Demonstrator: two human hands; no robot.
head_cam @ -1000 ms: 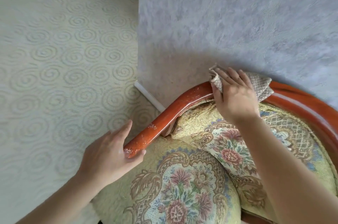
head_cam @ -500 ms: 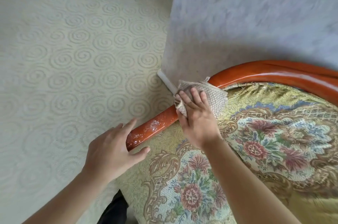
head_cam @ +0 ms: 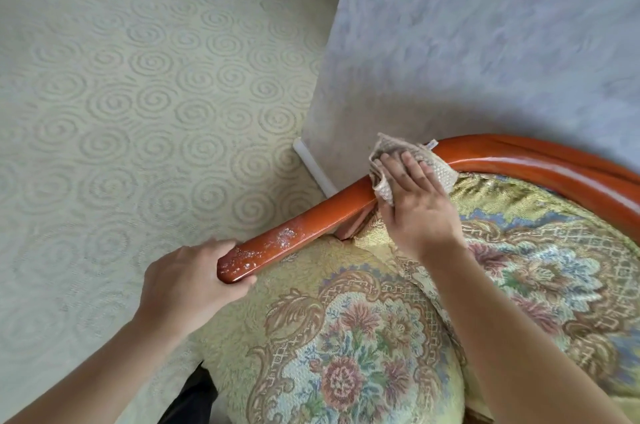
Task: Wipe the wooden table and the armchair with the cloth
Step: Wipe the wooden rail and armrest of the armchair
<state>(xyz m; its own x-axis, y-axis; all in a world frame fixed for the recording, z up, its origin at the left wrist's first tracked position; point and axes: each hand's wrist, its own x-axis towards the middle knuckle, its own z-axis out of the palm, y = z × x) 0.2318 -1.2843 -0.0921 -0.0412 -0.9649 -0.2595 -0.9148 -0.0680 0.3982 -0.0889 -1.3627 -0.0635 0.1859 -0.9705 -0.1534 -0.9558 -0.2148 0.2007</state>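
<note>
- The right hand (head_cam: 417, 205) and cloth (head_cam: 398, 164) have slid back up the armchair (head_cam: 346, 337) rail since half a second ago.
- Its grip lies flat, fingers pressing the beige, netted cloth on the glossy red-brown wood.
- The left hand (head_cam: 187, 281) clasps the speckled arm end.

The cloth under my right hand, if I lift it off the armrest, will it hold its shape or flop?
The cloth will probably flop: it already lies bunched and folded over the curved armrest under the right hand. Its open, knobbly weave suggests it is light, and likely to grip the glossy wood rather than slide.
</note>
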